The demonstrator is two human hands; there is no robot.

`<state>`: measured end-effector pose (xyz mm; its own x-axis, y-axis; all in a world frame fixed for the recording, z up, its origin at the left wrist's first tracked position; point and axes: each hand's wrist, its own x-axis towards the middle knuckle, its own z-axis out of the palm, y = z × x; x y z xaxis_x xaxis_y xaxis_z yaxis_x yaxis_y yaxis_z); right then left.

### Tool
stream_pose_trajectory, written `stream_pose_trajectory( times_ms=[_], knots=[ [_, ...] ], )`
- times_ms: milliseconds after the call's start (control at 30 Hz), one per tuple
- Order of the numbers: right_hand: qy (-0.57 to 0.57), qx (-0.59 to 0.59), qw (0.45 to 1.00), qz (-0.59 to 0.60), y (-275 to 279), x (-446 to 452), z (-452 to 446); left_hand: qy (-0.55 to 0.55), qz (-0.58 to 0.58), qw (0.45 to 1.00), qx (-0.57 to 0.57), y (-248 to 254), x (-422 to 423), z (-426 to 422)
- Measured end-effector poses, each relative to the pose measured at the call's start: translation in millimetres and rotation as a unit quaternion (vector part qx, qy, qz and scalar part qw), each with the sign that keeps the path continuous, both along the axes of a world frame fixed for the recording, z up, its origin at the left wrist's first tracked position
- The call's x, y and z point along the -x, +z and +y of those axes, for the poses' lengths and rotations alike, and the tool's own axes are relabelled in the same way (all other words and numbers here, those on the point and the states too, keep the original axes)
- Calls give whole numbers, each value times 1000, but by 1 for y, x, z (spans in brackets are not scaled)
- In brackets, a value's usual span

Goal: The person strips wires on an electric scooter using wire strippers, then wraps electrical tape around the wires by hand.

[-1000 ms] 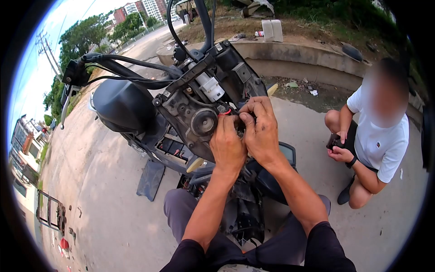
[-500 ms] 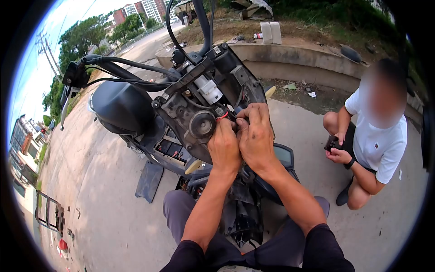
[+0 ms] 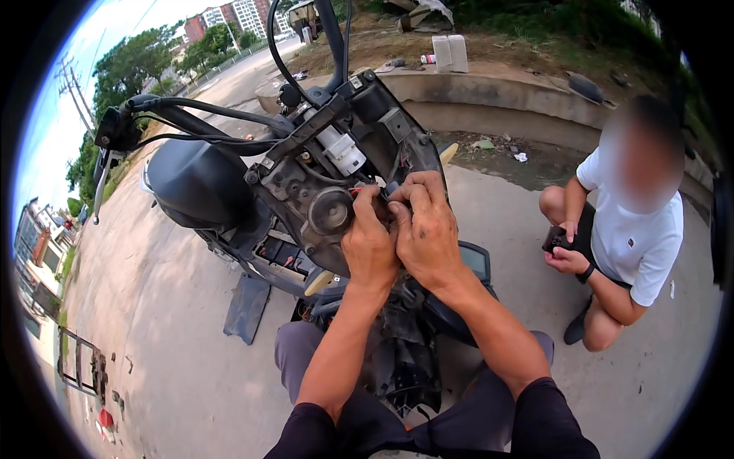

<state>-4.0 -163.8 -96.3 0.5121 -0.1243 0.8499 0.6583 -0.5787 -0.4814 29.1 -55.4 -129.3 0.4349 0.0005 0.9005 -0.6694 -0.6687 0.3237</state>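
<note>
In front of me stands a scooter with its front bare of panels. My left hand (image 3: 371,243) is closed in a pinch beside the round black horn (image 3: 332,210); a thin red wire (image 3: 357,189) runs to its fingertips. Pressed close to it, my right hand (image 3: 428,236) pinches a small dark grey piece (image 3: 392,187), its kind partly hidden by the fingers. The two thumbs nearly meet. Above the hands sits a white cylindrical part (image 3: 342,153) on the scooter's dark front frame (image 3: 287,180).
A person in a white shirt (image 3: 638,237) squats at the right, holding a dark object (image 3: 556,239). The handlebar (image 3: 176,115) and black seat (image 3: 200,183) extend left. A dark flat panel (image 3: 247,307) lies on the concrete. Behind runs a low kerb wall (image 3: 505,99).
The view has shifted slightly, so the scooter appears a little further left. My fingers have moved slightly at the wire, and more of the grey piece shows between them.
</note>
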Motion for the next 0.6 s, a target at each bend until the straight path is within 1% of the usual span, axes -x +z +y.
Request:
stream_pose_trajectory(
  times_ms=[67,100,167,200,233,300,333,367,400,433,467,533,567,600],
  knots=[
    [-16,19,1000,-10,-3,-2,1,-27,19,999,-11,3,4,7],
    [-22,32,999,-20,-4,-3,3,-57,41,998,-4,5,8,9],
    [-64,61,995,-37,-5,-5,-1,-66,62,996,-24,9,9,14],
    [-74,60,995,-39,-8,-9,-1,-94,66,993,-13,7,8,14],
    [-71,55,994,-64,-6,-10,-1,-115,81,990,2,7,8,13],
    [-88,55,994,-38,-4,-8,-3,-130,68,989,-18,7,11,13],
    [-92,50,993,-56,-6,-12,-3,-126,71,989,-35,4,12,16],
    [-92,36,993,-65,-7,-15,-3,-168,106,980,9,1,14,17],
    [-79,21,995,-66,-8,-17,-3,-195,117,972,49,0,15,17],
    [-84,18,994,-63,-8,-19,-1,-203,127,965,106,-5,13,15],
    [-53,-9,998,-43,-7,-20,0,-195,101,969,115,-6,10,13],
    [-19,-72,997,10,-3,-20,2,-139,110,979,102,-1,10,9],
    [-10,-82,996,15,-1,-19,3,-109,85,988,74,1,9,9],
    [0,-94,995,20,0,-18,4,-113,84,987,73,2,9,10]
  ],
)
